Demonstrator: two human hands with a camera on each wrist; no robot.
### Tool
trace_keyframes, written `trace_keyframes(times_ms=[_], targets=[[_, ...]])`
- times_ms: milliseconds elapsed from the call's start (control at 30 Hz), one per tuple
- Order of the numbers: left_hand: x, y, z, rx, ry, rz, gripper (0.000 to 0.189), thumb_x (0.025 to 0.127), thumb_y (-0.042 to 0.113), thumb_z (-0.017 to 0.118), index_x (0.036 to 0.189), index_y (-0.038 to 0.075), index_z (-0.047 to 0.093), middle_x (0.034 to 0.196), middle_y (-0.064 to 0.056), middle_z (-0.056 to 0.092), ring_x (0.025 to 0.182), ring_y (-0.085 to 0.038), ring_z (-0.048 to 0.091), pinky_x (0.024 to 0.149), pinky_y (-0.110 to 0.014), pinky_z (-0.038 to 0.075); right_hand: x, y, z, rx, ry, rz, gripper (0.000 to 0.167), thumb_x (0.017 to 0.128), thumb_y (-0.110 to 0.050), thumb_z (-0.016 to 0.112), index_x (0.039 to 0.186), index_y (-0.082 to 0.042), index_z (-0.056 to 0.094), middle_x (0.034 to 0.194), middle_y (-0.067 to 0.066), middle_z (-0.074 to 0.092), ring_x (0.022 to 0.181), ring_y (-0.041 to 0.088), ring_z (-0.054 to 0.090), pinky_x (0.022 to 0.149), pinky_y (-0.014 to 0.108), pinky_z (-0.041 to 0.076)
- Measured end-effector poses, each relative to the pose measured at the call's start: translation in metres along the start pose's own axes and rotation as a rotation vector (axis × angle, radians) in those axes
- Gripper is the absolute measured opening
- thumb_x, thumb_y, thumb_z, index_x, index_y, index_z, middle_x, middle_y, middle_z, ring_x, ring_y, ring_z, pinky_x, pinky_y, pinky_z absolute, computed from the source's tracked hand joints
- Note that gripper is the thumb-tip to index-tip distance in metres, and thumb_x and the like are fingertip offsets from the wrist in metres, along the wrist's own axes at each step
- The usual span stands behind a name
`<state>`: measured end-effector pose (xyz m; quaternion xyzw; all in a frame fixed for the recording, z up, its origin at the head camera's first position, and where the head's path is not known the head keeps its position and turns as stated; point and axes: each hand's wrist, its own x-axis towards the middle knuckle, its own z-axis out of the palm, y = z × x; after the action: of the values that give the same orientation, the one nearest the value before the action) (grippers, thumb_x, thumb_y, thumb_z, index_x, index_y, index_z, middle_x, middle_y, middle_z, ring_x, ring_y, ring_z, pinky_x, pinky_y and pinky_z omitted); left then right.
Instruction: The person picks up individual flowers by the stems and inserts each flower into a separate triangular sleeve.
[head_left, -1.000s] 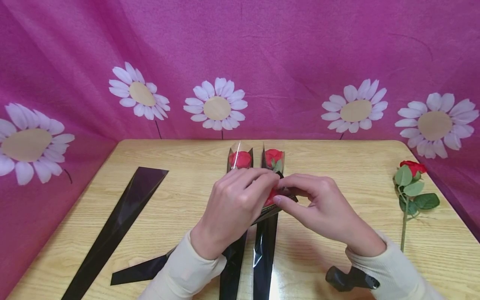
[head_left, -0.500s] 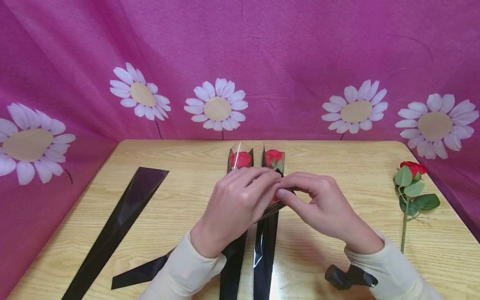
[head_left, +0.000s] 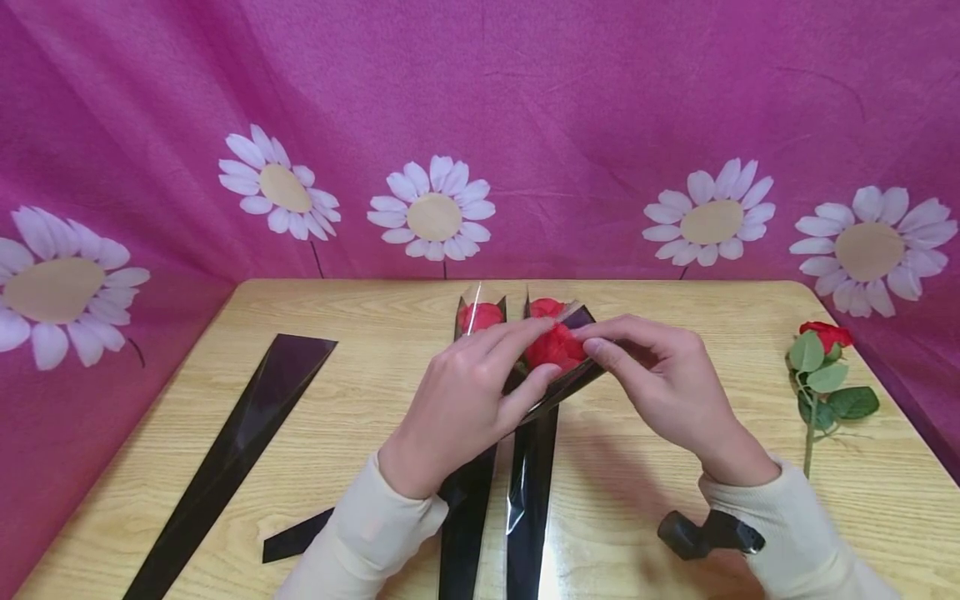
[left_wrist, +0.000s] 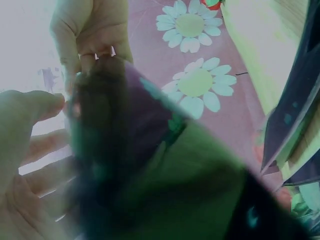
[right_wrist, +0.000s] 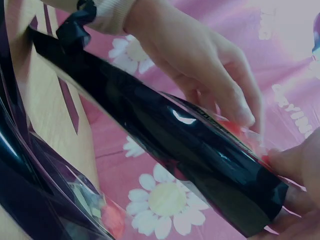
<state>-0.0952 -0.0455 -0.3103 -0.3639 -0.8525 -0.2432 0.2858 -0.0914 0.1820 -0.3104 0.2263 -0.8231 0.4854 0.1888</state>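
Head view | red rose (head_left: 555, 348) in black sleeve (head_left: 576, 382), above two wrapped roses (head_left: 467, 533) | right hand (head_left: 667, 379) pinches sleeve's edge; left hand (head_left: 461, 396) spreads fairly straight fingers around bloom | apparently seating rose; next calls for evening the opening

Downward head and 2 close wrist views share the wrapper (right_wrist: 160, 130).

Cream sleeves (head_left: 372, 535), black wrist device (head_left: 682, 536), possibly a camera
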Motion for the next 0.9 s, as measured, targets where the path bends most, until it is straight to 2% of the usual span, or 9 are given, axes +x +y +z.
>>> trace_keyframes(times_ms=[100,200,367,500,633,733,900], targets=[[0.000,-0.004,0.003,-0.019,-0.015,-0.034,0.049,0.095,0.037,0.075,0.134,0.009,0.067,0.122,-0.006,0.077,0.101,-0.017,0.077,0.087,-0.031,0.063,0.002,0.002,-0.007,-0.003,0.035,0.043,0.021,0.095,-0.001,0.070,0.112,-0.009,0.080,0.101,-0.013,0.078,0.087,-0.001,0.070,0.080,0.012,0.057],[0.000,-0.008,0.006,-0.045,-0.079,-0.101,0.052,0.096,0.041,0.073,0.135,0.008,0.067,0.116,-0.006,0.079,0.090,-0.016,0.077,0.080,-0.029,0.064,0.005,0.006,-0.014,0.003,0.067,0.074,0.021,0.096,-0.003,0.070,0.114,-0.008,0.079,0.101,-0.027,0.074,0.088,-0.002,0.069,0.081,0.011,0.056],[0.001,-0.013,0.011,-0.116,-0.279,-0.265,0.060,0.099,0.054,0.063,0.142,0.012,0.062,0.106,-0.002,0.077,0.078,-0.010,0.067,0.070,-0.023,0.058,0.009,0.011,-0.025,0.016,0.141,0.089,0.019,0.096,-0.005,0.070,0.114,0.000,0.077,0.096,-0.029,0.074,0.083,-0.004,0.068,0.078,0.010,0.055],[0.003,-0.014,0.014,-0.178,-0.374,-0.344,0.059,0.100,0.056,0.059,0.143,0.015,0.060,0.101,0.001,0.072,0.077,-0.011,0.063,0.067,-0.024,0.055,0.012,0.017,-0.032,-0.006,0.195,0.110,0.019,0.097,-0.009,0.070,0.113,0.001,0.076,0.094,-0.026,0.074,0.079,-0.005,0.067,0.078,0.009,0.054],[0.002,-0.014,0.014,-0.281,-0.401,-0.389,0.054,0.102,0.050,0.060,0.144,0.016,0.057,0.103,0.001,0.070,0.080,-0.012,0.064,0.067,-0.024,0.054,0.014,0.022,-0.036,-0.035,0.223,0.139,0.021,0.098,-0.015,0.071,0.113,-0.002,0.077,0.093,-0.024,0.075,0.078,-0.005,0.067,0.078,0.008,0.053],[0.002,-0.013,0.013,-0.346,-0.396,-0.400,0.050,0.103,0.042,0.060,0.145,0.017,0.055,0.109,-0.001,0.070,0.084,-0.012,0.065,0.069,-0.024,0.056,0.016,0.026,-0.038,-0.030,0.241,0.146,0.023,0.099,-0.016,0.071,0.116,-0.003,0.077,0.096,-0.025,0.074,0.084,-0.006,0.068,0.082,0.008,0.053],[0.002,-0.012,0.013,-0.350,-0.361,-0.379,0.051,0.101,0.032,0.061,0.148,0.016,0.052,0.115,-0.004,0.069,0.090,-0.015,0.064,0.074,-0.026,0.058,0.018,0.032,-0.041,0.008,0.292,0.159,0.025,0.099,-0.014,0.070,0.120,-0.004,0.076,0.104,-0.028,0.074,0.094,-0.007,0.070,0.090,0.007,0.053]])
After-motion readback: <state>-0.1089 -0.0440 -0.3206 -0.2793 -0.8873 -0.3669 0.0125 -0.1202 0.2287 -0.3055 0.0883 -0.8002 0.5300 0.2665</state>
